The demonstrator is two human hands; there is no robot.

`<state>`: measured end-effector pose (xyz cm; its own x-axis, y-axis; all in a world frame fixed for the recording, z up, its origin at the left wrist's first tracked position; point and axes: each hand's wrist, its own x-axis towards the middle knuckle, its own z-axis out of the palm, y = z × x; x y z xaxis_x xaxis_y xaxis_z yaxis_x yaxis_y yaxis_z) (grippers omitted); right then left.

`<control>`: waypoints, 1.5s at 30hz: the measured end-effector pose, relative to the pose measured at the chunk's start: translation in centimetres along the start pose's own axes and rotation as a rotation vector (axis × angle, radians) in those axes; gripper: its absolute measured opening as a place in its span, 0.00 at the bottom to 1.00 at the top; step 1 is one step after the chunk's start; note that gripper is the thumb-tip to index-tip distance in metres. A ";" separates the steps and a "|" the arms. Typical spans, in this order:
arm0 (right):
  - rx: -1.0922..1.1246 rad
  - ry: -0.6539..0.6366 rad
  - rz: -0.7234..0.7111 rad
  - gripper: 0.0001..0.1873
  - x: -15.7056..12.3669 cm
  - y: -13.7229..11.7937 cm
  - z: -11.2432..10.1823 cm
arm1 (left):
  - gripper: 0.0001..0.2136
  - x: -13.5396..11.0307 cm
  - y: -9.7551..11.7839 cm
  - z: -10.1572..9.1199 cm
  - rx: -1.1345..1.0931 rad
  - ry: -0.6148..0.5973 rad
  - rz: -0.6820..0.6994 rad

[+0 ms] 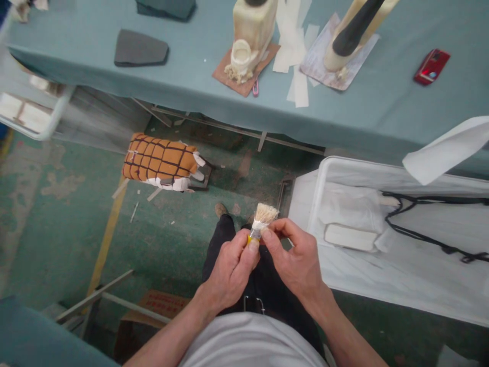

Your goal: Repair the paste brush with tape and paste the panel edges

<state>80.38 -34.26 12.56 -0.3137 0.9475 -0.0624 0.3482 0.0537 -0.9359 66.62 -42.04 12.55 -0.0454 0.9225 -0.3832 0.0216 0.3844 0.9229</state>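
Observation:
In front of my body I hold a paintbrush point(263, 218) with pale bristles pointing up and away. Its yellow handle sits in my left hand point(234, 264), the fingers wrapped round it and the thumb lying along it. My right hand point(295, 252) pinches at the metal band from the right, with thumb and forefinger close together. A strip of white wrapping circles the base of the bristles, just above the band. My right fingertips partly cover the band, so whether they grip a loose end of the wrapping cannot be made out.
Ahead, a green-covered table point(183, 76) bears a glue-crusted plastic jug point(254, 30), white paper strips point(298, 51), a grey block point(140, 48) and a red object point(431, 66). A white tub point(321, 204) stands to the right. An orange checked cushion-topped stool point(162, 158) is at left.

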 end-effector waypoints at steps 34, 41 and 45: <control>0.156 0.282 0.165 0.09 11.9 -4.4 1.8 | 0.21 12.8 8.5 -7.4 -0.502 -0.241 -0.259; 0.351 0.359 0.260 0.16 15.2 -5.9 5.0 | 0.25 16.2 11.4 -11.4 -0.283 -0.318 -0.221; 0.270 0.323 0.290 0.22 16.0 -5.2 5.2 | 0.27 17.5 11.4 -11.9 -0.244 -0.198 -0.298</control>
<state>68.93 -21.02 14.62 0.0660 0.9629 -0.2618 0.1267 -0.2684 -0.9549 54.23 -21.89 16.85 0.1790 0.7700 -0.6124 -0.2017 0.6380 0.7432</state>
